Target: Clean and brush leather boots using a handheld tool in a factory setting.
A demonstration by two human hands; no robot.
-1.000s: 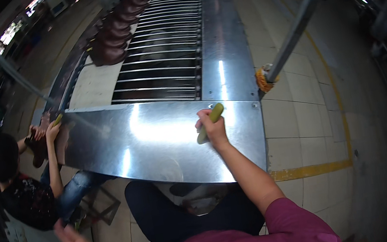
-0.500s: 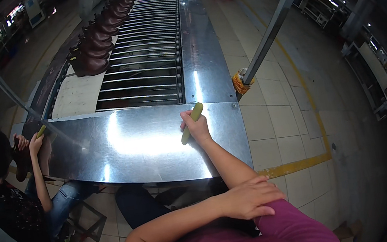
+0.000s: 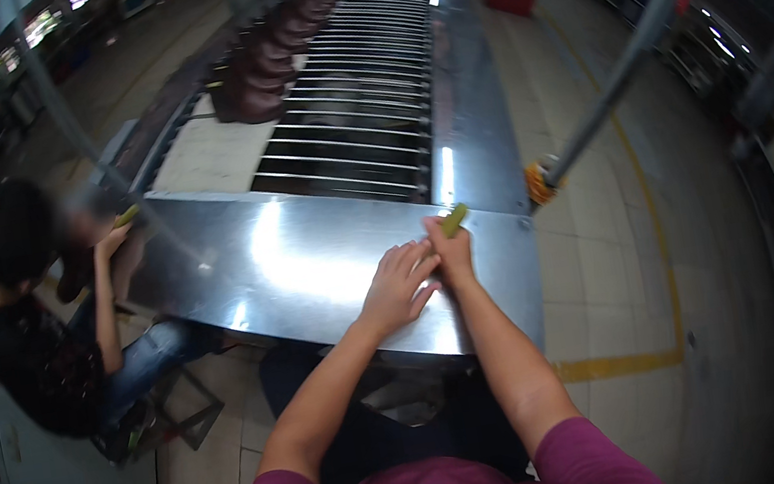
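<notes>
My right hand (image 3: 453, 254) is closed round an olive-green, round-ended stick (image 3: 454, 220), whose upper end shows above my fingers; its lower part is hidden. Beside it, my left hand (image 3: 400, 289) hovers or rests over the metal tabletop (image 3: 215, 244), fingers stretched and slightly apart, fingertips by the right hand. Whether the two hands touch, I cannot tell. Beyond the tabletop, dark brown leather boots (image 3: 253, 89) stand in a row along the left of a roller conveyor (image 3: 344, 132).
At the left sits a co-worker (image 3: 36, 328) holding a similar green stick (image 3: 127, 215) near a dark brown boot. A pale board (image 3: 210, 157) lies before the boots. A slanted metal post (image 3: 625, 52), wrapped in yellow at its base, rises at the right. Tiled floor (image 3: 610, 308) carries a yellow line.
My left hand has left my right upper arm and come forward to beside my right hand. The head view has shifted, so the table appears farther right and tilted.
</notes>
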